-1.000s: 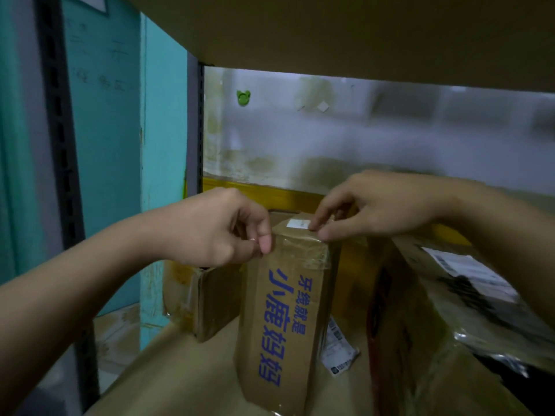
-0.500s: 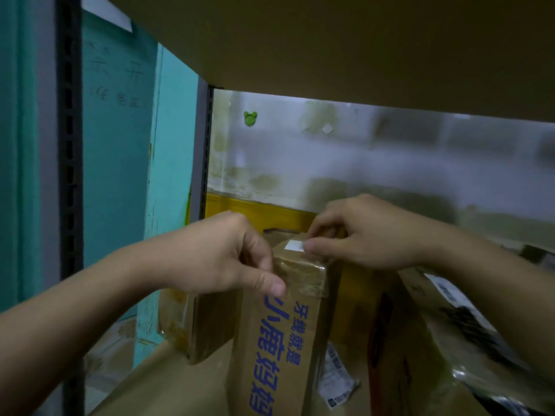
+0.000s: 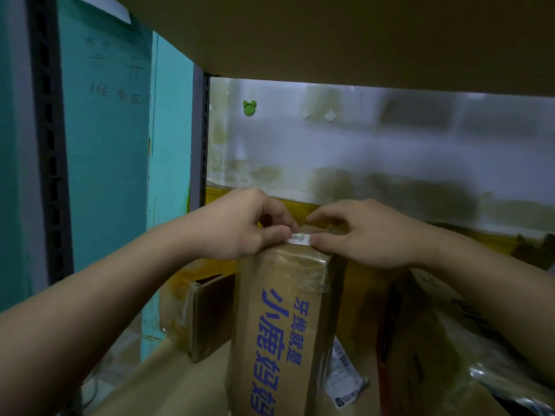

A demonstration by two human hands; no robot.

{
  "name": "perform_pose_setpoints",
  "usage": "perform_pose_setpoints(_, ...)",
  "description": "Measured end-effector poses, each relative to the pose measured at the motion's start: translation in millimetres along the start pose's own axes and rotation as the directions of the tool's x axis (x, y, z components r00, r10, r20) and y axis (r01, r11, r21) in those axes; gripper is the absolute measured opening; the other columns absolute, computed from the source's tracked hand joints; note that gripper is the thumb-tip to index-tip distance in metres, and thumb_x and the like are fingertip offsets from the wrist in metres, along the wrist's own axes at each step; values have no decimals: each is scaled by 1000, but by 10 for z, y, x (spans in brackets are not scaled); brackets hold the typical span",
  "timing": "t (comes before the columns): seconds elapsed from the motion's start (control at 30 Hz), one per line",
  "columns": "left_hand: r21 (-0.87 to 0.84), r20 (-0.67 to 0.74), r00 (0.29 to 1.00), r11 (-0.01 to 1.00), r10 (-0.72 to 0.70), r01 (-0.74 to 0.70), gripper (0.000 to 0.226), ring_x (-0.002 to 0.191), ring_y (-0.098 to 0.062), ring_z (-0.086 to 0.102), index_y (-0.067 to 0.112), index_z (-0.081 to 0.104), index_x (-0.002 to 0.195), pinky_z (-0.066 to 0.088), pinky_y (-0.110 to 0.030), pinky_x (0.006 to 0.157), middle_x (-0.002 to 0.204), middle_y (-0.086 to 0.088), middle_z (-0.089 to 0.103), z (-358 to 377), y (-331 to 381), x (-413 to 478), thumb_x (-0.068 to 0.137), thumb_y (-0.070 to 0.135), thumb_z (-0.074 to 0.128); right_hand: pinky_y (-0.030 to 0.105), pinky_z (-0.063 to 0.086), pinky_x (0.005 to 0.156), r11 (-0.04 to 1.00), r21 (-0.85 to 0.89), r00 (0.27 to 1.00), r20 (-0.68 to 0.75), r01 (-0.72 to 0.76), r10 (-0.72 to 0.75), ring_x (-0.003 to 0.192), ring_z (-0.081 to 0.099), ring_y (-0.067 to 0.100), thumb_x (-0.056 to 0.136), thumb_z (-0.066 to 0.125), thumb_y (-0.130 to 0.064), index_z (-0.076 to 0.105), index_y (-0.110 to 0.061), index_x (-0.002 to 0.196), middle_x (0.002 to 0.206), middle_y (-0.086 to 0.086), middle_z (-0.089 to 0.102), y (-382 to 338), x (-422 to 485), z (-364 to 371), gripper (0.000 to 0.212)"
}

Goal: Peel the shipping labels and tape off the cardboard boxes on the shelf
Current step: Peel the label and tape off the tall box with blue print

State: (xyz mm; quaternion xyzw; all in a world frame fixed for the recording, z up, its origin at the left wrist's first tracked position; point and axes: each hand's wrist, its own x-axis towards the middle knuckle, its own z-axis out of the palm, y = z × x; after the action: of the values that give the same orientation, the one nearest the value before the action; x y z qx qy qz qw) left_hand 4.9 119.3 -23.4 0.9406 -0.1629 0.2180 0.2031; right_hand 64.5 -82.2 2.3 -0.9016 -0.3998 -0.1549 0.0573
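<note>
Head view: catches a shift at the top front edge of the tall cardboard box (image 3: 282, 310). Against a second ago, finds the left hand (image 3: 237, 226) gone from the box's upper left corner, where the thumb lay over the tape, up to the small white label (image 3: 300, 239), with thumb and forefinger now closed in a pinch on its left end. Finds the right hand (image 3: 369, 235) as before at the label's right end, thumb tip against it and the other fingers loosely curled over the box top; cannot tell whether gripping or merely pinning. Reads this as bracing over and peeling about to begin: no lifted corner visible, label flat, clear tape (image 3: 303, 265) below it wrinkled and wrapped over the edge. Places the box on the shelf (image 3: 180, 385), standing on end, long axis vertical, blue printed face toward the camera, top up at the hands. Sets it just beside a smaller box (image 3: 210, 313) on its left and near a large box (image 3: 420, 355) on its right, a loose printed label (image 3: 342, 382) lying on the shelf between. Judges nothing yet stripped from this box
</note>
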Motion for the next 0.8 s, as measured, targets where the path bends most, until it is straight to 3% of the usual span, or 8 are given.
perform_pose_setpoints(0.07, -9, 56, 998, 1000, -29, 30, 13, 80, 3, 64, 37, 74, 102, 49, -16, 69, 89, 16, 72, -38, 35, 87, 90, 36, 68, 28, 42, 100, 998, 18, 995, 77, -59, 58, 118, 55, 11, 88, 53, -58, 57, -36, 130, 131, -8, 60, 63, 0, -30, 48)
perform_pose_setpoints(0.23, 1, 29, 997, 998, -66, 66, 10, 52, 2, 56, 31, 74, 98, 40, -11, 50, 62, 10, 66, 77, 108, 384, 92, 34, 66, 17, 44, 81, 979, 200, 994, 104, -46, 25, 93, 60, -6, 84, 60, -53, 69, -41, 105, 99, -24, 68, 195, 15, -16, 26)
perform_pose_setpoints(0.37, 6, 34, 997, 997, -76, 76, 18, 76, -3, 61, 28, 72, 98, 46, -16, 66, 83, 11, 68, 263, 101, 511, 91, 17, 60, 9, 42, 73, 947, 315, 996, 87, -57, 31, 81, 60, -10, 86, 65, -34, 72, -35, 99, 87, -21, 70, 288, 50, 27, 15)
perform_pose_setpoints(0.43, -50, 22, 996, 995, -84, 85, 24, 84, -5, 63, 26, 73, 99, 50, -19, 74, 90, 9, 70, 316, 91, 488, 89, 10, 57, 14, 43, 73, 926, 372, 997, 67, -65, 43, 76, 60, -8, 85, 66, -25, 74, -31, 94, 84, -16, 72, 332, 55, 40, 13)
perform_pose_setpoints(0.6, -84, -39, 998, 995, -55, 51, 31, 82, -3, 61, 24, 74, 94, 45, -14, 69, 87, 11, 69, 342, 118, 401, 85, 2, 55, 21, 47, 75, 915, 400, 999, 9, -45, 45, 78, 64, 1, 87, 64, -23, 77, -25, 86, 83, -10, 73, 374, 48, 53, 13)
perform_pose_setpoints(0.7, -70, -20, 1000, 997, -23, 22, 18, 86, -11, 62, 22, 72, 93, 46, -21, 73, 88, 7, 68, 346, 175, 394, 84, 16, 58, 41, 49, 74, 910, 414, 999, -31, -14, 29, 76, 64, 20, 90, 59, -47, 75, -19, 81, 82, 7, 71, 387, 63, 91, 33)
perform_pose_setpoints(0.73, -62, -5, 1000, 998, -16, 16, 21, 87, -12, 62, 22, 71, 94, 46, -23, 74, 89, 7, 68, 345, 201, 383, 80, 26, 56, 41, 47, 67, 913, 407, 998, -51, -1, 24, 69, 61, 22, 88, 56, -54, 74, -18, 81, 80, 11, 69, 378, 59, 104, 40)
perform_pose_setpoints(0.8, -47, 21, 1000, 999, -14, 15, 40, 87, -13, 60, 20, 70, 96, 46, -24, 77, 89, 8, 65, 319, 232, 367, 67, 39, 50, 32, 40, 57, 923, 386, 997, -71, 8, 22, 56, 52, 10, 83, 58, -54, 72, -18, 78, 72, 7, 67, 342, 57, 117, 39)
